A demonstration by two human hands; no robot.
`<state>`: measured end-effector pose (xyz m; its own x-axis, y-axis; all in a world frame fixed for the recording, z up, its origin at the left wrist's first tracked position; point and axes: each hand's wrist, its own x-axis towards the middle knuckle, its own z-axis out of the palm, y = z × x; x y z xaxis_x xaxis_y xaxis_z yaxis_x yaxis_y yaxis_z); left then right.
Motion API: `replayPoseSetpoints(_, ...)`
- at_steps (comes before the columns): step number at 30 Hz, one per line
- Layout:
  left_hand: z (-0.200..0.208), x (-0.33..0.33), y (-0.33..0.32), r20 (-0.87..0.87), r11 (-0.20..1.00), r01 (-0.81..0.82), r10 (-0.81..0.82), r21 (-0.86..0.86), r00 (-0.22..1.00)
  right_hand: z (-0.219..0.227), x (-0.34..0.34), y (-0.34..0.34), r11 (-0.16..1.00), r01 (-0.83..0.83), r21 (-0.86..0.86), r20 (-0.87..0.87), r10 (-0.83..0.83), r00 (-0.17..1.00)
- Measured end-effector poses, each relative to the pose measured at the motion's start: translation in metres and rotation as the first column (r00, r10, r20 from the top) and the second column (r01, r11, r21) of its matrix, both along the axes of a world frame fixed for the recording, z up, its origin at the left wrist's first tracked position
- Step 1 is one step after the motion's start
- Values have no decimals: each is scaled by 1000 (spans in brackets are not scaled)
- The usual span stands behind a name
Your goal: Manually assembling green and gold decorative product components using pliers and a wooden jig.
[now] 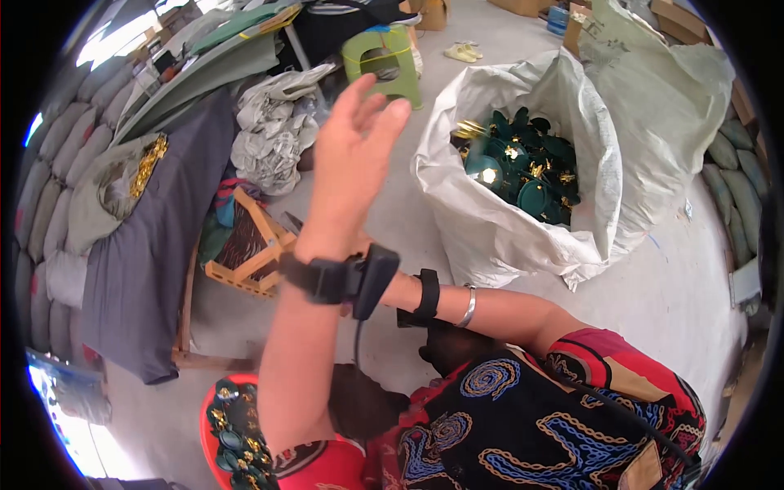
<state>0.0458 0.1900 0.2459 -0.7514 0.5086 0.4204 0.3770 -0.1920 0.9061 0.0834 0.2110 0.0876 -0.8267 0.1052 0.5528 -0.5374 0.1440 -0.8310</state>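
My left hand is raised in front of me, open and holding nothing, with a black strap and a small black device on its wrist. My right forearm, wearing a black strap and a silver bangle, reaches leftward behind the left forearm, which hides my right hand. Beyond the raised hand stands an open white woven sack full of dark green round pieces with gold fittings. A red basin by my left elbow holds several of the same green pieces.
An orange wooden frame lies on the concrete floor behind my left wrist. A low bench draped in grey cloth is at the left, with stacked sacks beyond it. A green plastic stool and crumpled white bags are farther back.
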Motion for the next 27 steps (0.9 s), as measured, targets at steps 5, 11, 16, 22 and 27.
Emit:
replayPoseSetpoints(5, -49, -11, -125, -185, 924, -375, 357, -73, 916, 25, 14, 19, 987, 110, 119, 178, -130, 975)
replayPoseSetpoints(11, -185, 93, -402, -178, 223, -869, 927, -441, 329, -2, 8, 1, 997, -42, 57, 341, 20, 940)
replayPoseSetpoints(16, -299, 182, -435, -228, 85, -688, 908, -720, 351, -3, -2, -19, 989, -149, 4, 382, 136, 914)
replayPoseSetpoints(22, -350, 158, -399, -474, -217, -508, 752, -834, 458, -3, 4, -31, 972, -191, 139, 412, 118, 903)
replayPoseSetpoints(27, -384, 145, -399, -614, -331, -561, 652, -759, 445, -8, 4, -29, 956, -175, 235, 427, 60, 902)
